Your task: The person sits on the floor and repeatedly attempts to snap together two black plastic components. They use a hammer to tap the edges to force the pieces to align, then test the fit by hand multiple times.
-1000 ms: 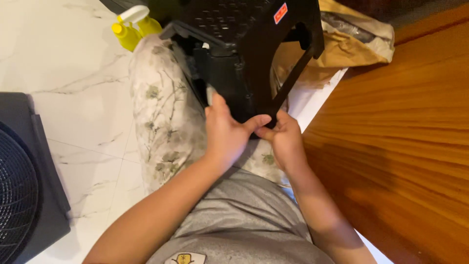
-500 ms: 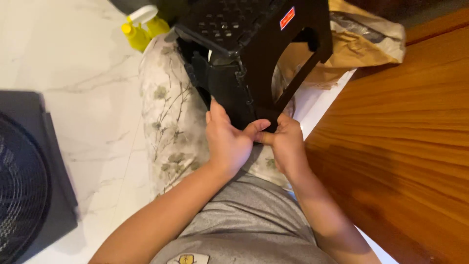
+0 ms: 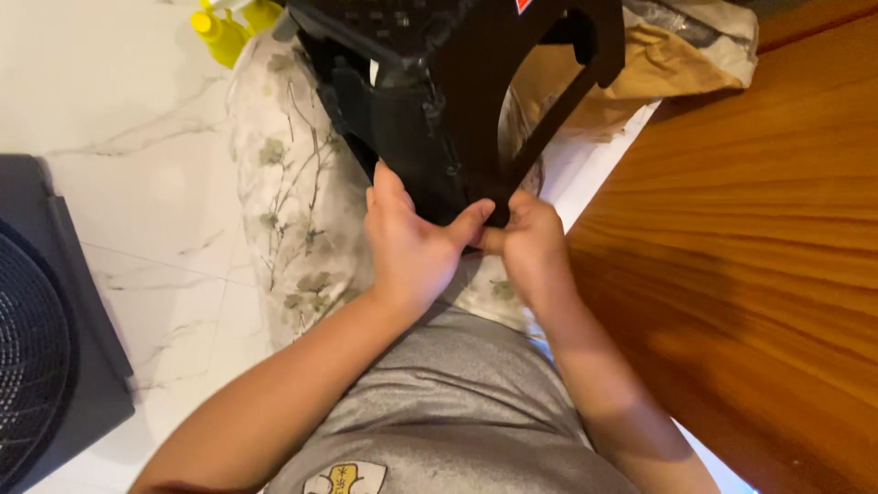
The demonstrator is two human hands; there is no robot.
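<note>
A black plastic stool (image 3: 476, 101) stood tipped over the person's lap, its latticed seat at the top edge of the view and one leg reaching down to the hands. The left hand (image 3: 412, 242) lay against the stool's dark inner panel, fingers (image 3: 389, 187) stretched flat along it and the thumb hooked across toward the leg's lower end. The right hand (image 3: 530, 242) was clenched on that same lower end, touching the left thumb. Under the stool and hands lay a pale cloth with a leaf print (image 3: 293, 201), spread over the person's legs above a grey shirt (image 3: 457, 402). A yellow spray bottle (image 3: 229, 27) stood on the white marble floor (image 3: 119, 183) at the upper left, a dark fan grille (image 3: 37, 357) sat at the left edge, a crumpled brown paper bag (image 3: 658, 55) rested behind the stool, and a wooden surface (image 3: 759, 256) filled the right.
</note>
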